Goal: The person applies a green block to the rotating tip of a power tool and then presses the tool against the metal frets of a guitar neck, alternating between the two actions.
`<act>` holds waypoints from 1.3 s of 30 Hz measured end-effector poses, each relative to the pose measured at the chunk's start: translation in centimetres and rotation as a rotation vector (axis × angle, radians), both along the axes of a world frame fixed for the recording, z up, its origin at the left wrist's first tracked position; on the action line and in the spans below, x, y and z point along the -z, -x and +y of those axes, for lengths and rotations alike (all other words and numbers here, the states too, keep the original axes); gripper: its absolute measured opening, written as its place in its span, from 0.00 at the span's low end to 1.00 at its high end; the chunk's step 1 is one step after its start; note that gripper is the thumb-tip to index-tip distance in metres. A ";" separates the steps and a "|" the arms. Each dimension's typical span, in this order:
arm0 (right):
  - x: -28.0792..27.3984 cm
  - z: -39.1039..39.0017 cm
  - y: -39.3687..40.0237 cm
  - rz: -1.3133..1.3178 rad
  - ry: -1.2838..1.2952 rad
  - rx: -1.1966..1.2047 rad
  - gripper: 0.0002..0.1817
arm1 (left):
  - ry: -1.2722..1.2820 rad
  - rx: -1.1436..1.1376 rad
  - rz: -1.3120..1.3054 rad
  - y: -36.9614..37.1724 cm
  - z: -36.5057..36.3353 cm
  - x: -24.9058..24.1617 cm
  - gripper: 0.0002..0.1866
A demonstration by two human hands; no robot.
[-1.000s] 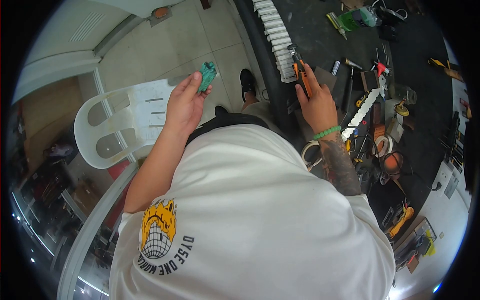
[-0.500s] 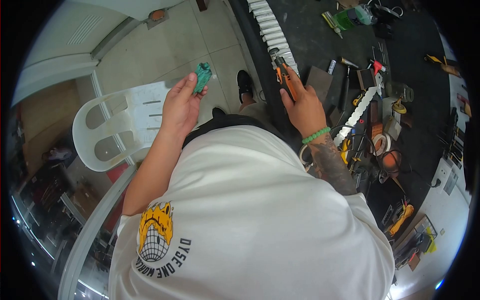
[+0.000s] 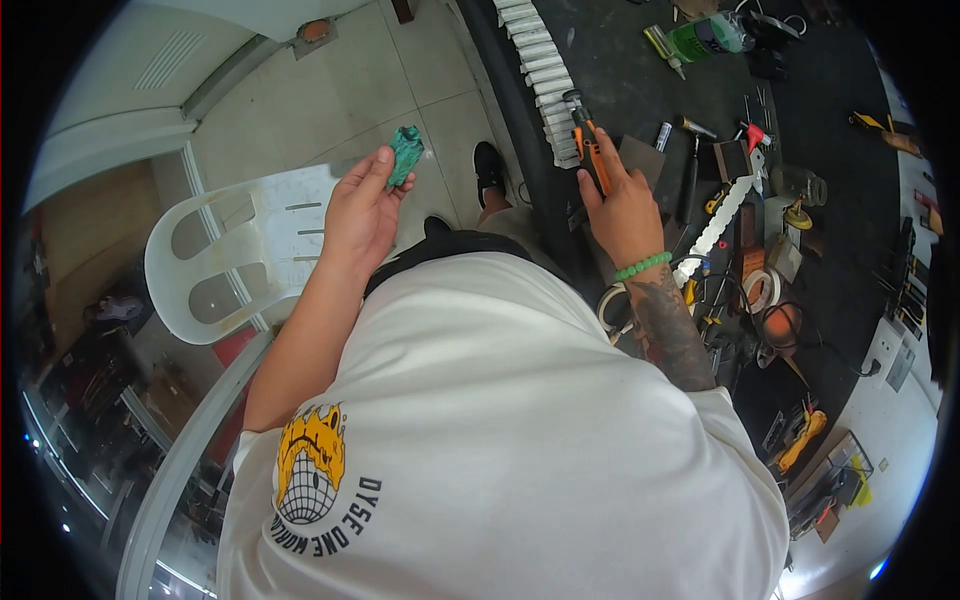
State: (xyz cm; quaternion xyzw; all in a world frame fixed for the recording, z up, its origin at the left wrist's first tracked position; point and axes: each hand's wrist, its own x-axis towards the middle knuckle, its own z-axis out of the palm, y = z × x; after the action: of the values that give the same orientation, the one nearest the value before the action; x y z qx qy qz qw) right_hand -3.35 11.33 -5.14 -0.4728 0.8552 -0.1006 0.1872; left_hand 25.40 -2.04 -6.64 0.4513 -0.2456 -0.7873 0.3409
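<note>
My left hand (image 3: 362,220) is raised in front of the floor, pinching a rough, mottled green lump (image 3: 406,153) between thumb and fingers. On the other side, my right hand (image 3: 626,212) wraps around an orange-and-black handled tool (image 3: 588,145) with a rounded black end, over the edge of the dark workbench (image 3: 625,70). The tool's far end lies beside a row of silvery-white pieces (image 3: 545,75) along the bench edge. A flat brown block (image 3: 641,160) is just right of the tool.
Right of my right hand lie a wavy white strip (image 3: 713,230), a tape roll (image 3: 762,289), a hammer (image 3: 690,180) and cables. A green bottle (image 3: 705,37) is farther up the bench. A white plastic chair (image 3: 175,270) stands on the left.
My right hand has shifted slightly right with the orange-and-black tool, whose far end has moved off the row of pieces. My left hand keeps its place with the green lump.
</note>
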 end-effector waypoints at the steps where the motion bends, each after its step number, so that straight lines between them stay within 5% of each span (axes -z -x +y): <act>1: 0.0 0.1 -0.3 -0.007 0.003 -0.012 0.36 | -0.002 0.001 0.000 0.1 0.0 0.0 0.17; 27: -0.3 0.2 -0.7 -0.018 0.019 -0.033 0.35 | -0.006 0.025 0.020 0.5 0.1 0.4 0.16; 39: -4.2 -0.4 -3.8 -0.303 0.081 -0.092 0.34 | -0.006 0.030 0.066 0.4 0.3 0.2 0.16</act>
State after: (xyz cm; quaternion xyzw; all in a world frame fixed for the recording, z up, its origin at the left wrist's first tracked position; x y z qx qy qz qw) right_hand 0.42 10.90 -0.96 -0.4981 0.7898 -0.1963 0.2992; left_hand 25.04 -1.75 -6.86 0.4225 -0.2384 -0.8075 0.3355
